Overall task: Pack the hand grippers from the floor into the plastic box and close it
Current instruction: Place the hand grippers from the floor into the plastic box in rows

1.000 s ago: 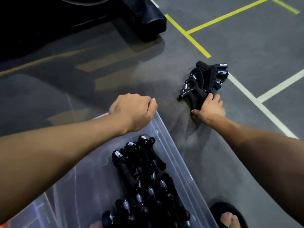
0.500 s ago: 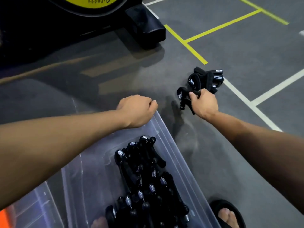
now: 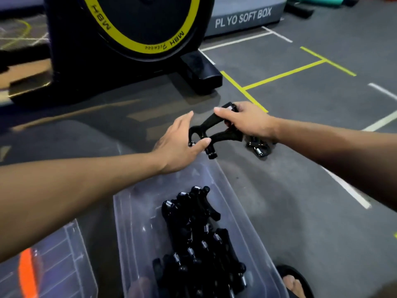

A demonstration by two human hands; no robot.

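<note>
My right hand [image 3: 249, 123] is shut on the handles of a black hand gripper [image 3: 214, 129], held in the air just past the far end of the clear plastic box [image 3: 133, 211]. My left hand [image 3: 180, 145] is open, thumb and fingers spread around the gripper's spring end and touching it. Several black hand grippers [image 3: 199, 233] lie piled inside the box. A few more hand grippers on the floor [image 3: 258, 148] sit below my right wrist, partly hidden by it.
A black exercise machine with a yellow-rimmed wheel [image 3: 141, 24] and a foot [image 3: 202, 76] stands just beyond the hands. A grey plyo soft box [image 3: 242, 18] is farther back. A clear lid with an orange part [image 3: 53, 265] lies left of the box; my sandalled foot [image 3: 294, 282] is on its right.
My right hand lifted one gripper off the floor pile and carried it left toward the box. My left hand left the box rim and opened toward the gripper. The view tilted up.
</note>
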